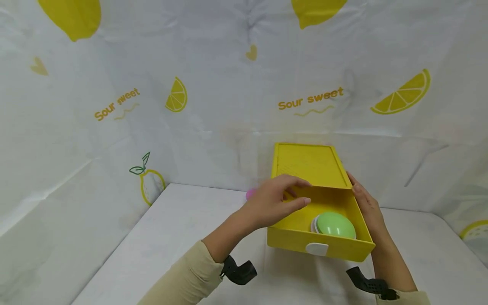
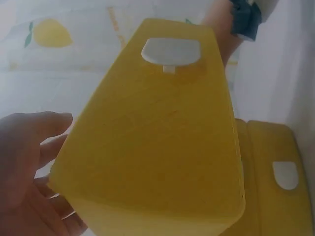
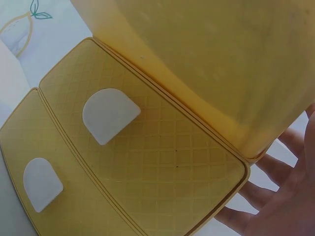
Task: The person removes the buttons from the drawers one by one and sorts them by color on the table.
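Note:
A yellow drawer chest (image 1: 312, 165) has its top drawer (image 1: 339, 250) pulled out, with a white tab (image 1: 317, 249) on its front. Inside lies a glossy green rounded thing (image 1: 336, 224) with a white rim, at the front right. My left hand (image 1: 268, 201) is over the drawer's left side, thumb and fingers apart and holding nothing; the left wrist view shows it beside the drawer's edge. On the chest's right side rests my right hand (image 1: 367, 207), its fingers (image 3: 275, 169) fairly straight along the side in the right wrist view, some fingertips hidden.
Below the pulled-out drawer, more drawer fronts (image 3: 162, 162) carry a waffle pattern and white tabs. A small pink thing (image 1: 250, 194) shows behind the left hand. The white table (image 1: 183, 237) meets a lemon-printed white sheet (image 1: 213, 148) at the back and sides.

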`<state>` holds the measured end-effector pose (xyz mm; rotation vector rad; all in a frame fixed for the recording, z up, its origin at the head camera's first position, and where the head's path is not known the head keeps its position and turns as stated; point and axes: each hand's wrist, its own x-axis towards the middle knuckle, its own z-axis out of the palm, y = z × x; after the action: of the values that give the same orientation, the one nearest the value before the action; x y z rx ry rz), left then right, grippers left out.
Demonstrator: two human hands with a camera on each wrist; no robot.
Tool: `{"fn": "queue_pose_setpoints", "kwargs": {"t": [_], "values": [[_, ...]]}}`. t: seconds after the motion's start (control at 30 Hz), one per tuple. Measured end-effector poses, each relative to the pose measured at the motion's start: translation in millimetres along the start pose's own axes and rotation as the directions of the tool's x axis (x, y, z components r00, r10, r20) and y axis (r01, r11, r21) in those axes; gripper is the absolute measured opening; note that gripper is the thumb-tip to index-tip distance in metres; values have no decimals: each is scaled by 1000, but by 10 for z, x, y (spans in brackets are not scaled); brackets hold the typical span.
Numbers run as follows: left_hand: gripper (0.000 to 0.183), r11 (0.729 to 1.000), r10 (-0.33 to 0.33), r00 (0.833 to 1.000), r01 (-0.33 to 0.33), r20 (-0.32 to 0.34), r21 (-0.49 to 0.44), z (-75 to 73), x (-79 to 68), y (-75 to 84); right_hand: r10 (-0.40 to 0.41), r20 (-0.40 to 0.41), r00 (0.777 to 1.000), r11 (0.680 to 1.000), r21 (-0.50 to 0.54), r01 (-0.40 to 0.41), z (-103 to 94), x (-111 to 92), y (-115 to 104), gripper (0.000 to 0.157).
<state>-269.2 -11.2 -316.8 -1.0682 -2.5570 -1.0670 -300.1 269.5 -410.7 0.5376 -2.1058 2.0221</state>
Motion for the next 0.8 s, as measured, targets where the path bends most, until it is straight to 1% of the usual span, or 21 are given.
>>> {"fn": "queue_pose_setpoints", "kwargs": {"t": [0.07, 0.17, 0.23, 0.3, 0.33, 0.43, 0.53, 0.67, 0.8], "values": [[33, 999, -11, 998, 14, 57, -47, 24, 56, 29, 14, -7, 1000, 1000, -21, -15, -10, -1, 0, 52], [36, 995, -53, 991, 63, 124, -74, 81, 135, 94, 41, -23, 999, 998, -47, -42, -24, -5, -2, 52], [38, 993, -79, 983, 92, 165, -73, 124, 182, 135, 47, -26, 999, 998, -47, -48, -31, -5, -5, 52], [40, 992, -104, 975, 115, 198, -43, 166, 220, 167, 44, -17, 999, 999, -26, -45, -34, -5, -4, 52], [41, 993, -110, 970, 119, 216, -26, 187, 238, 180, 41, -13, 999, 999, -17, -41, -34, -4, -3, 52], [44, 995, -96, 957, 92, 274, 30, 241, 287, 204, 27, -6, 1000, 1000, -9, -27, -29, -8, -7, 52], [46, 995, -93, 943, 79, 320, 57, 282, 322, 211, 25, -5, 1000, 999, -22, -25, -22, -5, -10, 52], [47, 992, -119, 927, 100, 356, 71, 312, 345, 195, 32, 1, 999, 999, -41, -32, -16, 7, -8, 52], [48, 992, -127, 914, 106, 385, 76, 322, 367, 174, 41, -13, 999, 997, -61, -42, -10, 21, -8, 52]]}}
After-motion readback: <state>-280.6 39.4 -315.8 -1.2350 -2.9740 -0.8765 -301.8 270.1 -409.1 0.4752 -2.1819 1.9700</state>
